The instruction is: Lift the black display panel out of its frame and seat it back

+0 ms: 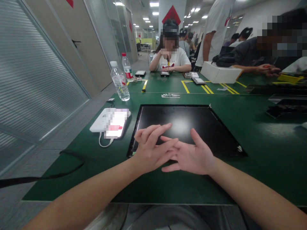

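My left hand (150,148) is held over the near left part of a flat black screen panel (206,127), its fingers spread and nothing in them. Palm upward, my right hand (192,156) has its fingers stretched out and its thumb raised. The fingers of both hands overlap and seem to touch above the panel's near edge. The panel lies on the green table with a bright light reflection on its surface. Bits of white film stick out at its right corners.
Left of the panel lie a white power bank (100,120) and a cabled phone (116,127). Behind them stand a clear water bottle (120,83) and a red-capped bottle (127,68). A white box (219,73) sits farther back. A person works across the table; another leans in at right.
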The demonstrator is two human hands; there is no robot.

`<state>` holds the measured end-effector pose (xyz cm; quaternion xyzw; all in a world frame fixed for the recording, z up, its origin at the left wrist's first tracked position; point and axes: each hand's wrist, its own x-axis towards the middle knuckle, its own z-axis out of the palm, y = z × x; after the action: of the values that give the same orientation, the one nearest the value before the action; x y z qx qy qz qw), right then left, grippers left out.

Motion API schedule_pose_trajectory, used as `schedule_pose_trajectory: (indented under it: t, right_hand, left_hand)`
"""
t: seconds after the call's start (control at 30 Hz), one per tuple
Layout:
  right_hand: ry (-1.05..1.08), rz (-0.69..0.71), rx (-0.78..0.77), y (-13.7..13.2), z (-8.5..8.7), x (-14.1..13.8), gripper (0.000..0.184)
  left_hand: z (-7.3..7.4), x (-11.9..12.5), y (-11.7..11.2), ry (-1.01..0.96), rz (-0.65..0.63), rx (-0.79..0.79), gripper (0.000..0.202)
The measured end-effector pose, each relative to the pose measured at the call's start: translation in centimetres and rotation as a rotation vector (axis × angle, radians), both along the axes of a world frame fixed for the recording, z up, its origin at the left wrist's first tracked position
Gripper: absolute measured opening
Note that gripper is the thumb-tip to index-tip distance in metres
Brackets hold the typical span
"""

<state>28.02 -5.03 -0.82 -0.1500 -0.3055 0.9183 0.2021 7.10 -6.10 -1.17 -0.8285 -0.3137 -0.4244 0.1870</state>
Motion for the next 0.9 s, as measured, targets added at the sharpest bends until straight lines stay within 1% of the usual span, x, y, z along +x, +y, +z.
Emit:
schedule_pose_trajectory:
  t: [0.13, 0.2, 0.3, 0.4, 0.5, 0.6, 0.67, 0.77, 0.9]
  right_hand:
    - [-0.004, 0.073, -0.017, -0.28, -0.25, -0.02, 0.100]
    - [-0.021, 0.087, -0.021, -0.36, -0.23, -0.06, 0.100]
    - [-0.024, 0.106, -0.005, -0.36, -0.17, -0.13, 0.100]
    - [-0.026, 0.130, 0.016, -0.26, -0.10, -0.16, 0.101]
    - [-0.044, 0.121, 0.017, -0.13, 0.06, -0.10, 0.102]
    - [-0.036, 0.099, 0.000, -0.11, 0.16, -0.03, 0.100]
    - [-0.033, 0.092, -0.021, -0.16, 0.09, -0.05, 0.098]
    - [-0.038, 0.086, -0.052, -0.23, -0.12, -0.16, 0.097]
    - [-0.022, 0.092, -0.066, -0.28, -0.28, -0.30, 0.095]
  left_hand:
    - [0.07, 0.10, -0.03, -0.065, -0.022, 0.012, 0.009]
    - [0.18, 0.12, -0.21, -0.073, -0.042, 0.021, 0.007]
    - [0.46, 0.13, -0.44, -0.057, -0.074, 0.001, 0.012]
    - [0.77, 0.14, -0.54, -0.089, -0.077, -0.121, 0.023]
    - [0.86, 0.13, -0.49, -0.146, -0.052, -0.198, 0.026]
    - [0.61, 0.06, -0.33, -0.160, -0.074, -0.155, 0.018]
    - [0.37, 0.02, -0.23, -0.133, -0.092, -0.086, 0.012]
    - [0.14, 0.02, -0.21, -0.069, -0.094, -0.003, 0.007]
    - [0.24, 0.15, -0.45, -0.014, -0.087, 0.027, 0.012]
